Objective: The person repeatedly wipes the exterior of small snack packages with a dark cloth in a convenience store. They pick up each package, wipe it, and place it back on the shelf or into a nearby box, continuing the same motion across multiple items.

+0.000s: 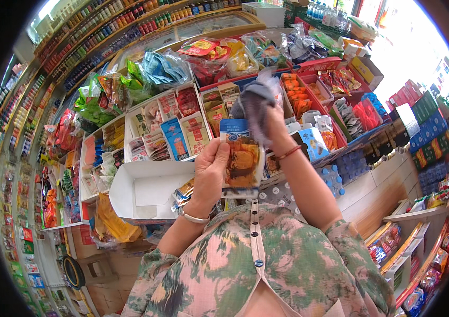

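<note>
Between the thumb and fingers of my left hand [210, 168] is a printed snack packet [242, 158], held upright in front of my chest. It has a blue top and a picture of brown food. My right hand [276, 125], blurred by motion, grips a dark grey cloth [257, 101] just above and right of the packet's top. Left of my left wrist lies a white cardboard box [151, 174], with a few small packets [183, 194] at its right end. Behind it, white trays hold upright snack packets, among them a blue one [175, 138].
Red boxes of snack packets [297, 93] stand behind my right hand. Bagged snacks [164, 67] are piled along the back. A yellow bag [115, 224] hangs below the white box. Shelves of bottles [157, 23] line the far wall. Bottled water packs [332, 180] stand low at the right.
</note>
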Demonstrator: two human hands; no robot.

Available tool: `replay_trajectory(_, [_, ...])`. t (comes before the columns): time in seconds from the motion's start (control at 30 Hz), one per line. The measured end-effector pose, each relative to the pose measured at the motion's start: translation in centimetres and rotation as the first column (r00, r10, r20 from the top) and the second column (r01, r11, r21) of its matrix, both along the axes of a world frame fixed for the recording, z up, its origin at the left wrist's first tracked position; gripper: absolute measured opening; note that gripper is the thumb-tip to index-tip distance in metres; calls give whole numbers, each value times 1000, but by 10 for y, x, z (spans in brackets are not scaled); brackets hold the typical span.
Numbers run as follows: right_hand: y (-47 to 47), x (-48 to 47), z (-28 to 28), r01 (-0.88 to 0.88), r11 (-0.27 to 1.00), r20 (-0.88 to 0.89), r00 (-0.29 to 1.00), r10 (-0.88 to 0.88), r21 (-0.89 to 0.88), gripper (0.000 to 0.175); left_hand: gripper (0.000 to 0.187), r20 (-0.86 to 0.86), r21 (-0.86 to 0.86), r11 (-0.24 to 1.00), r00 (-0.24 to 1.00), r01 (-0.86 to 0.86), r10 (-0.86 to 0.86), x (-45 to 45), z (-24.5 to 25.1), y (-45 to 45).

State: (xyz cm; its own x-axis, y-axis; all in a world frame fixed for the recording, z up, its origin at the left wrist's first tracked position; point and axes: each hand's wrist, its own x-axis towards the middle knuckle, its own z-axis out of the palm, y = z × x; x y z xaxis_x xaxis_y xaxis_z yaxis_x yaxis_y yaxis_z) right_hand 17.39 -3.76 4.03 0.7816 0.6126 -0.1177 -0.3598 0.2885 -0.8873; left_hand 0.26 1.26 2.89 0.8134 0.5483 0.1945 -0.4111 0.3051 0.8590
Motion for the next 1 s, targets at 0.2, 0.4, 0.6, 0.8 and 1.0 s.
replay_trajectory(0.2, [-18,-26,7,-460,849,313,872,377,258,66,5,12,386,849,923,-360,386,20,-1,17])
replay_trajectory(0.4, [-20,-41,18,-272,959,525,829,191,81,56,15,-38,718,649,916,-253,400,17,2,28])
replay_trajectory(0.6, [-20,-33,12,-121,989,640,768,40,83,48,9,-295,332,943,951,10,94,3,11,24])
replay_trajectory(0.8, [-21,-28,1,-68,997,748,663,28,23,46,3,-456,391,907,889,154,46,-7,12,29])
replay_trajectory(1.0, [-36,-3,9,-2,976,393,915,-86,218,36,8,-363,440,896,925,63,113,-24,14,50])
